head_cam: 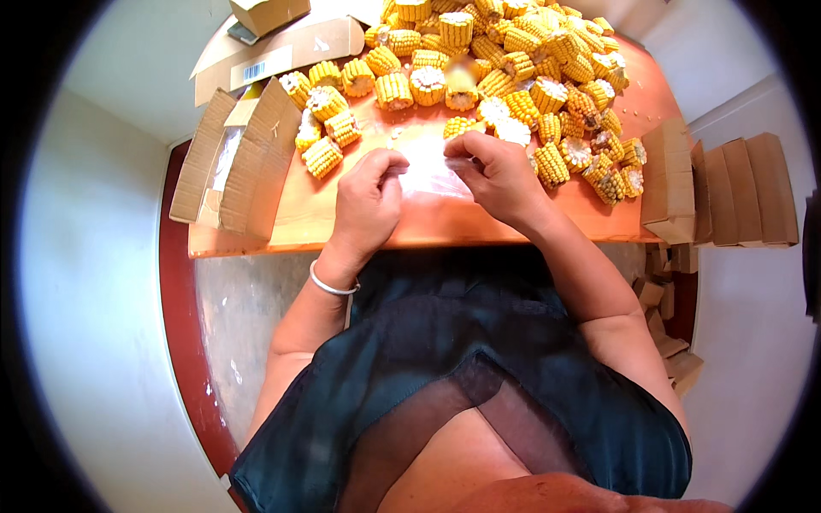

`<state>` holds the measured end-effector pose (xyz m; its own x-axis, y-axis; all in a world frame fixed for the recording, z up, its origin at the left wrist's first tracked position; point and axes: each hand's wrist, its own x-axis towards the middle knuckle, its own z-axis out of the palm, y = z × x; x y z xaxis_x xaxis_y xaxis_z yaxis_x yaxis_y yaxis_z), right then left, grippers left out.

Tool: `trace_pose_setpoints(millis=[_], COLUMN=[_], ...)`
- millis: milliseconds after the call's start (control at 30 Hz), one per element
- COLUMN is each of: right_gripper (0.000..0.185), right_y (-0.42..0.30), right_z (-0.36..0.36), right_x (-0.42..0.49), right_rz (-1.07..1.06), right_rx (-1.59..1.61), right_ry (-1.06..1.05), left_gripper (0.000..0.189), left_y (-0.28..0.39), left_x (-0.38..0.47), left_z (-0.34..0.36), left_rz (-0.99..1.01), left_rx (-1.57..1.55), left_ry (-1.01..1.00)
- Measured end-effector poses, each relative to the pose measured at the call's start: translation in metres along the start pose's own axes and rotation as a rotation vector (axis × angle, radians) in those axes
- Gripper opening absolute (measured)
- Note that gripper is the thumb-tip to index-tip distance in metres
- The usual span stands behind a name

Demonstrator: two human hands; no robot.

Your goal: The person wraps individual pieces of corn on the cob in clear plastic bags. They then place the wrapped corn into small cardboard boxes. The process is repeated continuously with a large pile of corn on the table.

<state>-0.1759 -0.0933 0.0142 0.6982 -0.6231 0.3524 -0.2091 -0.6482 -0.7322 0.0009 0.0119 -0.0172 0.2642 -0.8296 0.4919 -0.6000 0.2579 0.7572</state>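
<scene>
A thin sheet of clear plastic, perhaps a bag, stretches between my hands over the tabletop, its outline partly lost in glare. My left hand pinches its left side with thumb and curled fingers. On the other side, my right hand grips it the same way, close to a cut corn cob piece. Beyond both hands lies a large heap of yellow corn cob pieces. A smaller cluster of corn pieces sits past my left hand.
The wooden table has its near edge at my waist. At left stands an open cardboard box with whitish plastic inside; flattened cardboard lies behind it. Folded cardboard cartons stand at right, with more cardboard pieces on the floor.
</scene>
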Motion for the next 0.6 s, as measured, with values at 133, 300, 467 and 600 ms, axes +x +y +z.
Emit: trace_pose_setpoints(millis=[133, 300, 467, 600], right_gripper=[0.010, 0.010, 0.010, 0.012], right_y=[0.007, 0.002, 0.004, 0.009], right_z=[-0.017, -0.022, -0.021, -0.019], right_x=[0.006, 0.011, 0.011, 0.011], right_rz=[-0.134, -0.034, 0.027, -0.073], right_rx=[-0.143, -0.042, -0.020, -0.089], right_ry=[0.035, 0.028, 0.024, -0.039], left_gripper=[0.021, 0.033, 0.039, 0.026], left_y=[-0.004, 0.005, 0.009, 0.006], left_x=[0.002, 0.009, 0.012, 0.012], left_z=[-0.006, -0.014, -0.008, -0.007], left_rz=[-0.197, 0.074, 0.184, 0.112], left_rx=[-0.272, -0.145, 0.125, 0.130], left_ry=[0.015, -0.128, -0.209, -0.114])
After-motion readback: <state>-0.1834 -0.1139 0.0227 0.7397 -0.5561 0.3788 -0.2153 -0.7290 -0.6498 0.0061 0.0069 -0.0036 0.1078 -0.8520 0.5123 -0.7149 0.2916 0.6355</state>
